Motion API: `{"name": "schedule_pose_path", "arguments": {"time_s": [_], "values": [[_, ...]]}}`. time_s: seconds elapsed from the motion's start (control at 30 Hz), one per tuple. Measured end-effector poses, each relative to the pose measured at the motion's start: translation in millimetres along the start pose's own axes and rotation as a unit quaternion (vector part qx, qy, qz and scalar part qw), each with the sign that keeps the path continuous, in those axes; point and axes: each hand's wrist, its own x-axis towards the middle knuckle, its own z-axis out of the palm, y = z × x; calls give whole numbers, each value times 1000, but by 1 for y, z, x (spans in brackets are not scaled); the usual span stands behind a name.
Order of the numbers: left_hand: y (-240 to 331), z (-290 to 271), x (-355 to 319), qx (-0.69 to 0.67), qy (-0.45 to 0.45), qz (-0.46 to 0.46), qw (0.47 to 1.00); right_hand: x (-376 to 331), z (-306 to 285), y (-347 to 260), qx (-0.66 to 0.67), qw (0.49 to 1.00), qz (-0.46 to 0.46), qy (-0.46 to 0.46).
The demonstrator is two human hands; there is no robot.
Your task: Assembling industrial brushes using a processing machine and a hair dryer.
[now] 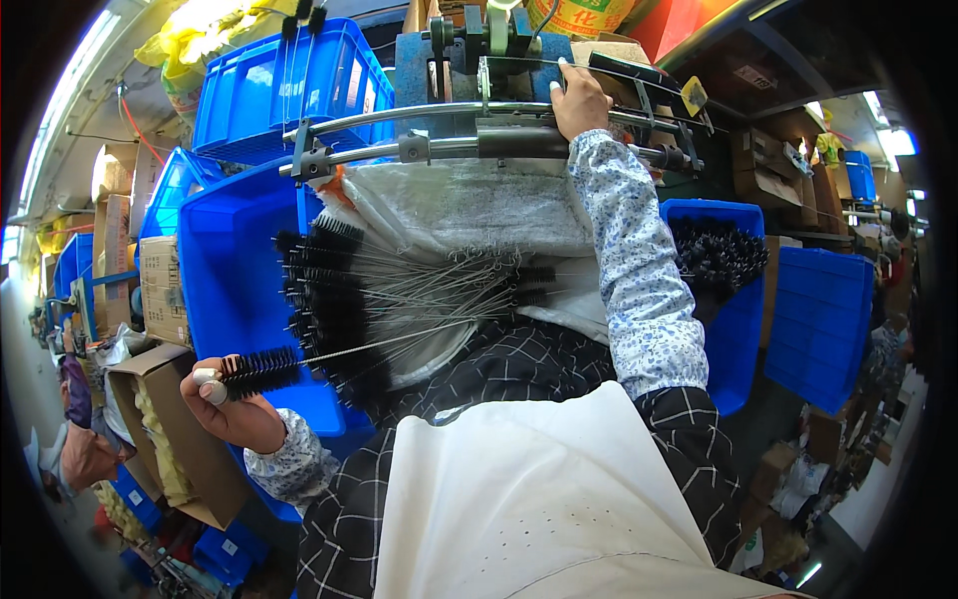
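Your left hand [235, 409] grips one black bottle brush [261, 371] by its bristles; your right hand [579, 100] clasps the machine's rail [399, 115] above.

Black bottle brush [261, 371]: short cylinder of dense dark bristles on a thin twisted-wire stem. Lies near level, bristle end at 9 o'clock, stem running toward 3 o'clock and slightly up. The bristle end is pinched in the left hand [235, 409]. Machine rail [519, 143]: two curved metal bars with dark clamps, at 12 o'clock of the brush, well apart; the right hand [581, 102] rests on it.
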Motion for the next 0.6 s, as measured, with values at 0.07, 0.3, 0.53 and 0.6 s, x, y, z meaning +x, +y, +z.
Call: {"name": "schedule_pose_path", "arguments": {"time_s": [0.07,0.3,0.53,0.6], "values": [[1,1,0,-1,0,1,1000,-2,1,-10,-6,1000,7,-7],[0,18,0,-29,-28,6,999,-4,11,-60,-22,1000,-2,-15],[-1,16,0,-95,-87,-36,991,-4,1,-34,-39,999,-5,-15],[-3,9,-1,-77,-72,-32,994,-1,-4,-16,-34,999,-6,-21]]}}
